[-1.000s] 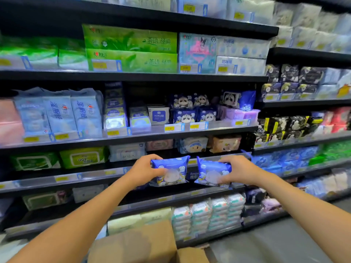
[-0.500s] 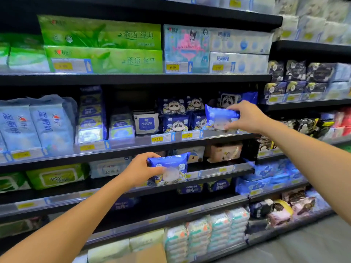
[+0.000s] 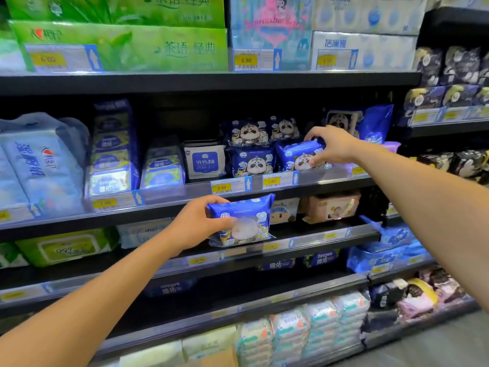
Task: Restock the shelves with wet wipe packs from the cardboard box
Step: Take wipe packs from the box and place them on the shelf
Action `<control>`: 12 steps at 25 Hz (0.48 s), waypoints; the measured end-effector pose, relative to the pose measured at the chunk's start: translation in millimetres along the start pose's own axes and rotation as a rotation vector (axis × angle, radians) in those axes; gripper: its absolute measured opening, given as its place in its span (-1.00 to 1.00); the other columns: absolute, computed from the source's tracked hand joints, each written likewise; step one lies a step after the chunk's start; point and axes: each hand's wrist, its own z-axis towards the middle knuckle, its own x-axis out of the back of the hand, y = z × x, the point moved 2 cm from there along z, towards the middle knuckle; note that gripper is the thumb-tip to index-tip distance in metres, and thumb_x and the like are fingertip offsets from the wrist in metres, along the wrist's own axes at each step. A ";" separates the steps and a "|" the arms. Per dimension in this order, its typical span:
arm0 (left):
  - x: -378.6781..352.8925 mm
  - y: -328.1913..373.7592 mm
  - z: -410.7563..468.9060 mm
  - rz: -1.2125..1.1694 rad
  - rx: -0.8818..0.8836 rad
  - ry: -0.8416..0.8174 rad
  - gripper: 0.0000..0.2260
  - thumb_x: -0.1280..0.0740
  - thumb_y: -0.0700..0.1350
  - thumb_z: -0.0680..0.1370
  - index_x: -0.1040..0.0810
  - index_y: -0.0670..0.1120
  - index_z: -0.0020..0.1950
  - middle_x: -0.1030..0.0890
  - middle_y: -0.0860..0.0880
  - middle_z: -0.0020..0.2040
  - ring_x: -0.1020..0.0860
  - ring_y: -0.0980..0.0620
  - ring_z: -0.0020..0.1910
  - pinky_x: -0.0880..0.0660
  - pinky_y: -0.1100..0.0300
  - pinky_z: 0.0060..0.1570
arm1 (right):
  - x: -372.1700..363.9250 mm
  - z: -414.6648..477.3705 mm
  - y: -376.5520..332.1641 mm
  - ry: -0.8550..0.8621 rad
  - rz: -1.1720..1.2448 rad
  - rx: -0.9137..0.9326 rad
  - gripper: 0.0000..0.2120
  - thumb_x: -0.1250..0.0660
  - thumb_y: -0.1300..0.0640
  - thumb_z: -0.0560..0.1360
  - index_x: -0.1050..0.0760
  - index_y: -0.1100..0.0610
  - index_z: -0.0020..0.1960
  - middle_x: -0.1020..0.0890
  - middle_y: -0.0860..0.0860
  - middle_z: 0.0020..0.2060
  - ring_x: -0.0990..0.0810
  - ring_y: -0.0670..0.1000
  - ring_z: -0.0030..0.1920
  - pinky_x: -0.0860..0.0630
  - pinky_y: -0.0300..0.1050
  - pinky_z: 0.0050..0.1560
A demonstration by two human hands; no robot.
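- Head view: the middle shelf point(image 3: 169, 201) is the largest thing in play, and its front lip runs from near left to far right.
- A lower shelf point(image 3: 317, 238) sits beneath it. A tan corner at the bottom edge may be the cardboard box point(image 3: 222, 357), though too little shows to be sure.
- A row of blue panda-print packs point(image 3: 251, 160) stands on the middle shelf, right of centre.
- The left-hand pack point(image 3: 246, 221) is held upright in front of the lower shelf, face toward the camera and not yet placed.
- The right-hand pack point(image 3: 296, 154) is tilted at the right end of the panda row, just above the lip.
- Judged from the glossy, puckered film, both packs look light and soft. They would give under a squeeze and be a little slippery (a pouch, not a box).
- The side seam looks like the best place to hold a pack, with the thumb in front and the fingers behind, kept off the round flap in the middle.
- The right hand point(image 3: 330, 147) reaches in from the right and clasps its pack's right end. Its fingers point(image 3: 312, 133) curl over the top and the thumb sits below.
- The left hand point(image 3: 195, 226) grips its pack's left edge, with the thumb across the front and the fingers over the top.
- A yellow price tag point(image 3: 272, 181) sits on the lip just below the right-hand pack.
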 end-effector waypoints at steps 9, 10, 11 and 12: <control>0.1 13.7 7.2 -0.028 0.007 0.016 -0.67 -0.60 -0.01 0.46 -0.60 0.08 0.16 -0.75 -0.01 0.01 -0.75 0.02 -0.03 -0.71 -0.10 0.01 | -24.4 -7.8 1.7 0.117 -0.029 -0.203 -0.37 -0.61 -0.02 0.39 -0.47 0.03 0.39 -0.40 0.16 0.31 -0.52 0.23 0.21 -0.51 0.10 0.25; 0.1 19.7 7.7 -0.034 0.004 0.017 -0.68 -0.59 -0.01 0.47 -0.60 0.08 0.16 -0.75 0.00 0.02 -0.75 0.03 -0.02 -0.71 -0.08 0.00 | -24.5 -10.8 0.8 0.127 -0.038 -0.213 -0.38 -0.61 -0.04 0.40 -0.46 0.03 0.38 -0.40 0.16 0.32 -0.52 0.24 0.22 -0.53 0.13 0.24; -0.3 26.7 8.0 -0.044 -0.002 0.021 -0.69 -0.59 -0.02 0.47 -0.60 0.07 0.16 -0.74 0.00 0.02 -0.74 0.02 -0.02 -0.71 -0.06 -0.01 | -24.2 -14.0 0.0 0.123 -0.048 -0.209 -0.37 -0.59 -0.06 0.41 -0.46 0.03 0.41 -0.41 0.17 0.33 -0.50 0.26 0.26 -0.52 0.17 0.25; -1.2 34.7 8.9 -0.048 -0.010 0.028 -0.69 -0.59 -0.02 0.47 -0.60 0.06 0.16 -0.74 -0.01 0.02 -0.75 0.02 -0.02 -0.72 -0.04 -0.03 | -23.1 -18.4 -0.8 0.114 -0.061 -0.195 -0.35 -0.57 -0.07 0.43 -0.45 0.02 0.44 -0.42 0.18 0.34 -0.47 0.27 0.30 -0.51 0.20 0.28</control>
